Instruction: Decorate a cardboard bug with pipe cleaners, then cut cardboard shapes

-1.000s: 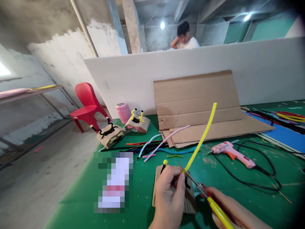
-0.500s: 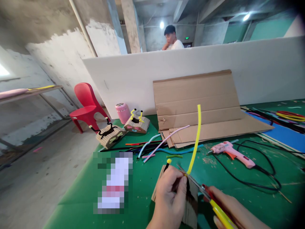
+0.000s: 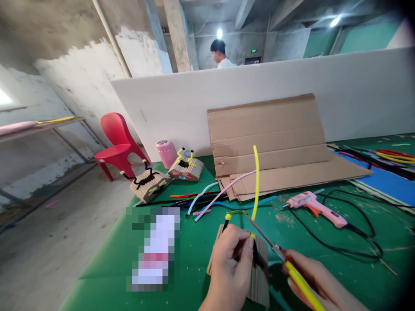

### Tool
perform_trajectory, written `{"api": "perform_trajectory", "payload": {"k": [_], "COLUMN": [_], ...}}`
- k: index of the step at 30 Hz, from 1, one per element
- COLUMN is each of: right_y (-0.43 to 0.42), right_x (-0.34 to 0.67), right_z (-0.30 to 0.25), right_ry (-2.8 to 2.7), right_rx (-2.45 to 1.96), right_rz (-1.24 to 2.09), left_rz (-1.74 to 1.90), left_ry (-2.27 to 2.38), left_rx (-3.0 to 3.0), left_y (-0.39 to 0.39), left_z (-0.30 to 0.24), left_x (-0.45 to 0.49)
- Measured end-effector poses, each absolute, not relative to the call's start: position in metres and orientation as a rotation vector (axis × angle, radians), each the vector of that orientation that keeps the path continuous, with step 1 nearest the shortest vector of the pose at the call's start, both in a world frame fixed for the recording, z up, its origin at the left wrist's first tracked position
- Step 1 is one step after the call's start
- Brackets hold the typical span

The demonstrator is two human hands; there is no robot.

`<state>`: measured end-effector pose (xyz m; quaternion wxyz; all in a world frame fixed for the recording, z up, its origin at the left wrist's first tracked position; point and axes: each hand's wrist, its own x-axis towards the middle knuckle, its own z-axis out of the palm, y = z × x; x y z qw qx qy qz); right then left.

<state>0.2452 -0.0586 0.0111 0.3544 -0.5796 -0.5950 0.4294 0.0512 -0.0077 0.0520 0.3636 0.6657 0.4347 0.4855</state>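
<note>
Yellow pipe cleaner (image 3: 256, 181), pinched by the left hand (image 3: 231, 268) over cardboard (image 3: 261, 280), meets scissors (image 3: 275, 249) gripped in the right hand (image 3: 316, 287); trimming it calls for a steady pinch.

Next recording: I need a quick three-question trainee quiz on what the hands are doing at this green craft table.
1. True or false: the right hand grips the scissors.
2. What does the left hand pinch? A) a yellow pipe cleaner B) a pencil C) a spoon
3. How many cardboard figures with pipe-cleaner antennae stand at the far left corner of the table?

Key: 1 true; 2 A; 3 two.
</note>
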Motion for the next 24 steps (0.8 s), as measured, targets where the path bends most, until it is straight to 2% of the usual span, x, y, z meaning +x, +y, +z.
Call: {"api": "perform_trajectory", "payload": {"k": [4, 9, 13, 19, 24], "right_y": [-0.04, -0.031, -0.036, -0.027, -0.017], "right_x": [0.254, 0.292, 0.294, 0.217, 0.192], "right_z": [0.021, 0.01, 0.019, 0.054, 0.049], "right_ry": [-1.631, -1.935, -1.934, -1.733, -1.51], "right_rx": [-1.507, -1.899, -1.862, -1.369, -1.313], "right_rz": [0.953, 0.426, 0.163, 0.648, 0.799], "left_rz": [1.313, 1.328, 1.279, 1.206, 1.192], "left_ry": [1.108, 1.132, 1.158, 1.188, 1.165], "left_rx": [1.692, 1.67, 1.664, 1.667, 1.67], "left_y": [-0.006, -0.005, -0.005, -0.005, -0.006], "left_z": [0.054, 0.055, 0.056, 0.056, 0.054], "left_x": [0.052, 0.053, 0.055, 0.058, 0.059]}}
